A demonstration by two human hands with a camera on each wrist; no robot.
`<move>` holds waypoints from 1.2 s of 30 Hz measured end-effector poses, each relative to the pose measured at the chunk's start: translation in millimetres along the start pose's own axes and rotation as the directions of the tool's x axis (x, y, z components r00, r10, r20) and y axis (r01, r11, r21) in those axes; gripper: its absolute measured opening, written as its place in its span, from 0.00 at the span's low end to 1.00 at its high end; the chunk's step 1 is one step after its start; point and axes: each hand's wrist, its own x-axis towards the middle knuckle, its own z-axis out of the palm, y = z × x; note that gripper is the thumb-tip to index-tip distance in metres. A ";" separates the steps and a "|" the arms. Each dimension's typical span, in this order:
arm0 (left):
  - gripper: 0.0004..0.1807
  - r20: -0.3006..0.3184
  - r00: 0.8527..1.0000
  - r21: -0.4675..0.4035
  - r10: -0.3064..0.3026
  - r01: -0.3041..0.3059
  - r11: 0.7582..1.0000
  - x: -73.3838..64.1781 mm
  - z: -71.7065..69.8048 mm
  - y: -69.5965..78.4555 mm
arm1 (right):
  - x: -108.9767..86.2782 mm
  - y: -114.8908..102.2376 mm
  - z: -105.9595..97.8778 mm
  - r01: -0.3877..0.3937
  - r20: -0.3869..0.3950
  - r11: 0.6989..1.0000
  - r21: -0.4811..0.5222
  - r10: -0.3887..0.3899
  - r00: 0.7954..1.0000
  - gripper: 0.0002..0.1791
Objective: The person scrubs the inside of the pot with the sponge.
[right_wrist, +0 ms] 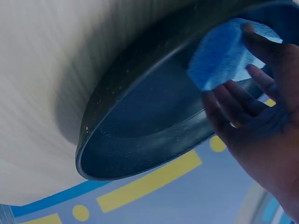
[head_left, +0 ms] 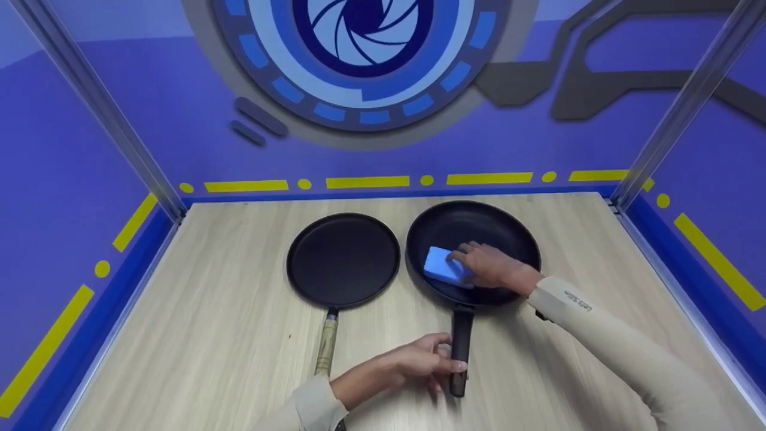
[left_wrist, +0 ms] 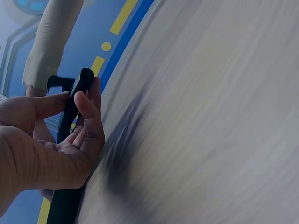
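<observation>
A deep black frying pan (head_left: 473,224) sits at the right of the table, its dark handle (head_left: 461,335) pointing toward me. My left hand (head_left: 419,362) holds that handle near its end, thumb on one side and fingers on the other, as the left wrist view shows the handle (left_wrist: 70,109) between them. Inside the pan, my right hand (head_left: 491,265) grips a light blue sponge (head_left: 441,266) against the left part of the pan's inside. In the right wrist view the fingertips pinch the edges of the sponge (right_wrist: 224,53).
A flat black crepe pan (head_left: 343,260) lies just left of the frying pan, its wood-look handle (head_left: 327,347) partly behind my left sleeve. Blue-purple panels (head_left: 359,161) with yellow marks enclose the wooden table (head_left: 227,287) at the back and sides.
</observation>
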 end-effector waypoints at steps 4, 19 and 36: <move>0.10 0.015 1.000 -0.012 -0.002 0.002 1.000 -0.1 -1.1 0.3 | 24.9 15.6 1.9 -0.041 0.005 0.999 0.017 0.041 0.999 0.28; 0.11 -0.004 1.000 -0.014 0.012 -0.012 1.000 -0.9 0.3 -2.5 | 26.3 67.1 -11.0 -0.302 0.089 0.953 -0.007 0.301 0.949 0.20; 0.09 0.001 1.000 0.015 0.006 -0.006 1.000 -2.4 -0.1 2.5 | -26.1 54.3 -29.4 -0.348 0.285 0.934 0.086 0.312 0.907 0.31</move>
